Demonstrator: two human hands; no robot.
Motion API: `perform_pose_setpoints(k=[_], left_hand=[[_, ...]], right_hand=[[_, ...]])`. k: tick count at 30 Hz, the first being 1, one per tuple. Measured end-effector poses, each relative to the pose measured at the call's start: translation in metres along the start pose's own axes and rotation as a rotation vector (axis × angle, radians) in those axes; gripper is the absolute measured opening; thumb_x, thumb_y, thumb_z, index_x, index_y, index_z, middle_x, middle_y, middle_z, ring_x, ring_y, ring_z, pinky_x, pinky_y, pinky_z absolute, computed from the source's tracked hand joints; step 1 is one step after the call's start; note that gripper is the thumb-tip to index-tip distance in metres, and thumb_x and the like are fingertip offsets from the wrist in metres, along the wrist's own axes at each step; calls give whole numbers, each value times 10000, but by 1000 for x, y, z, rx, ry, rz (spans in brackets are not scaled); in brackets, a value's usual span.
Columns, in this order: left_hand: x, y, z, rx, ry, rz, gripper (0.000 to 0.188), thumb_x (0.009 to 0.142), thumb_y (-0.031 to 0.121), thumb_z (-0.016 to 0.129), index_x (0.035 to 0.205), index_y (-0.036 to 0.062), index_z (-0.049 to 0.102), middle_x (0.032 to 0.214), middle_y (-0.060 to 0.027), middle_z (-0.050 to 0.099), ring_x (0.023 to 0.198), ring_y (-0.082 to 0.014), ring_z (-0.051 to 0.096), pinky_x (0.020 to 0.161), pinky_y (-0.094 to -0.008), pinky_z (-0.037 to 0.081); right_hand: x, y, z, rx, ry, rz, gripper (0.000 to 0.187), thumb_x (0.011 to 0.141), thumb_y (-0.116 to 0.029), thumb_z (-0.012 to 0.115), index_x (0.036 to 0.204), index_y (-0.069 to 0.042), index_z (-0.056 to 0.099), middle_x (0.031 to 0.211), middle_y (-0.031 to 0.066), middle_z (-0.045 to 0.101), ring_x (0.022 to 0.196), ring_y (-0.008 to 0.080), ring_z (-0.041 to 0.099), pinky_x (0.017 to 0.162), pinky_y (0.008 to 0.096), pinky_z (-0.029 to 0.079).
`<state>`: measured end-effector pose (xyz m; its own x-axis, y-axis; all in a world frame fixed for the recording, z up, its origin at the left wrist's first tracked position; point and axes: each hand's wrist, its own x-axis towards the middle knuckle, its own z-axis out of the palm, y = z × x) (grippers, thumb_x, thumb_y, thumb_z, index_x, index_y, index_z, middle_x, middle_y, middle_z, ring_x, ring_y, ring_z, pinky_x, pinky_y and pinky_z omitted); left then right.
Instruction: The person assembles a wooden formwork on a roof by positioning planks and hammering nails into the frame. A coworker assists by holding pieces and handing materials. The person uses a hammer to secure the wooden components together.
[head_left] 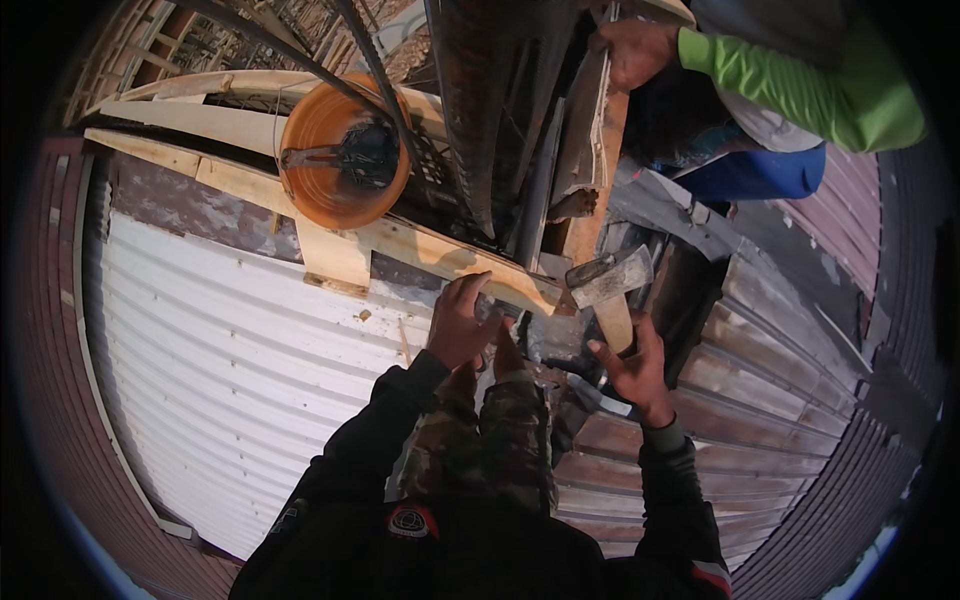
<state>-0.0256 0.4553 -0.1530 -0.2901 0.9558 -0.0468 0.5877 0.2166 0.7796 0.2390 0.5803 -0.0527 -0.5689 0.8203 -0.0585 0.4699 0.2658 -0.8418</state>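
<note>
My right hand (pixel 640 370) is closed round the wooden handle of a hatchet (pixel 612 278), its worn metal head pointing up and away from me. A grey, rough patch of roof lies just left of that handle. My left hand (pixel 463 325) is at the near edge of a long pale wooden board (pixel 440 252). Its fingers are bent but stand apart from the thumb, and nothing shows between them. Whether the fingertips touch the board, I cannot tell. My legs in camouflage trousers show between my arms.
An orange bucket (pixel 340 150) with dark tools inside stands on the boards at far left. Upright rusty steel bars (pixel 470 120) rise behind. At far right another person's hand (pixel 640 55) grips an upright plank (pixel 590 130). Corrugated roofing (pixel 230 370) spreads left; a blue container (pixel 745 175) sits right.
</note>
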Motion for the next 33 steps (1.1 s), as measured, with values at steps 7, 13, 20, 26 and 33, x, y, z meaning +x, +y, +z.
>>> perform_pose_setpoints(k=[7, 13, 20, 26, 33], left_hand=[[60, -78, 21, -179, 928, -1030, 794, 951, 382, 610, 1528, -5, 227, 1538, -248, 238, 1381, -446, 313, 1124, -532, 321], [102, -116, 48, -140, 867, -991, 802, 953, 396, 643, 1424, -80, 201, 1429, -329, 309, 1326, -442, 385, 1067, -500, 391], [83, -189, 64, 432, 825, -884, 595, 995, 487, 490, 1317, -11, 441, 1210, -286, 545, 1085, -395, 520, 889, -495, 455], [99, -156, 59, -6, 1176, -1111, 671, 997, 475, 526, 1357, -66, 361, 1221, -333, 529, 1120, -415, 576, 934, -546, 497], [103, -156, 57, 154, 1170, -1103, 737, 975, 489, 538, 1399, -80, 339, 1223, -335, 514, 1127, -456, 568, 960, -536, 503]], right_hand=[[33, 22, 11, -400, -143, 46, 317, 825, -126, 721, 1070, -71, 528, 843, 199, 684, 739, 409, 690, 616, 472, 548], [26, 77, 6, -560, -318, 155, 296, 816, -158, 683, 1068, -78, 549, 842, 194, 680, 767, 400, 684, 641, 508, 542], [8, 37, 28, -269, -230, 108, 322, 775, -145, 742, 1066, -92, 616, 842, 188, 689, 749, 399, 678, 636, 490, 545], [29, 38, 16, -281, -112, -103, 344, 753, -213, 758, 1028, -53, 627, 889, 175, 676, 770, 387, 679, 650, 486, 551], [41, 58, 23, -319, -256, 36, 389, 704, -235, 802, 1004, -49, 639, 830, 154, 655, 733, 372, 679, 634, 477, 561]])
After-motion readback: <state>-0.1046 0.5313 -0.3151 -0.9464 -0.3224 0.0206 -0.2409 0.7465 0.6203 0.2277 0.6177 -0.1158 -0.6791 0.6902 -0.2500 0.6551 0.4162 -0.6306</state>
